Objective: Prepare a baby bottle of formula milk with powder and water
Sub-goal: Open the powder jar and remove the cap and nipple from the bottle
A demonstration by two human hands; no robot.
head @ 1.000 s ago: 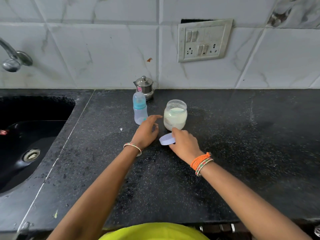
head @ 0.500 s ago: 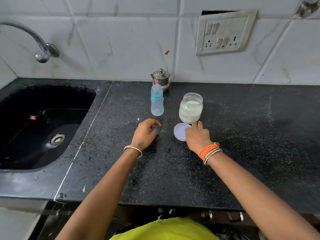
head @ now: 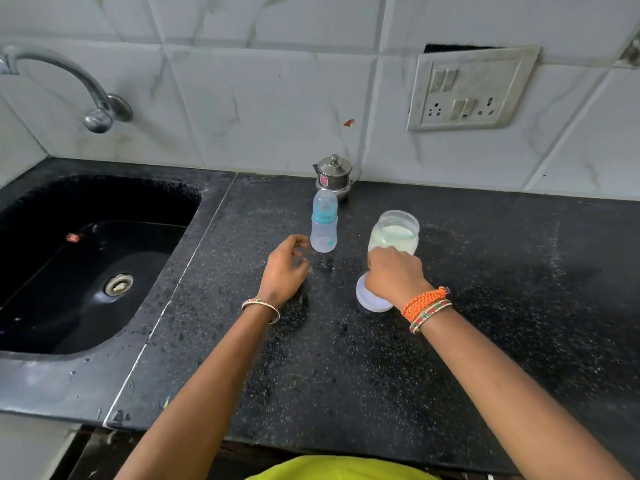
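A small clear baby bottle (head: 323, 233) with a blue collar and its cap on stands upright on the black counter. To its right is an open glass jar (head: 398, 225) of white powder. The jar's white lid (head: 372, 303) lies flat on the counter, partly under my right hand (head: 393, 275). That hand's knuckles are up against the jar's lower front, and its fingertips are hidden. My left hand (head: 285, 268) hovers just left of the bottle, fingers loosely curled and apart, holding nothing and not touching the bottle.
A small lidded steel pot (head: 333, 174) stands against the tiled wall behind the bottle. A black sink (head: 104, 368) with a tap (head: 93, 109) lies at the left. A switch and socket plate (head: 467, 88) is on the wall. The counter's front edge runs close to my body.
My right hand set the lid flat on the counter, then moved forward over it to the jar's base. My left hand drew back slightly from the bottle. The camera view shifted.
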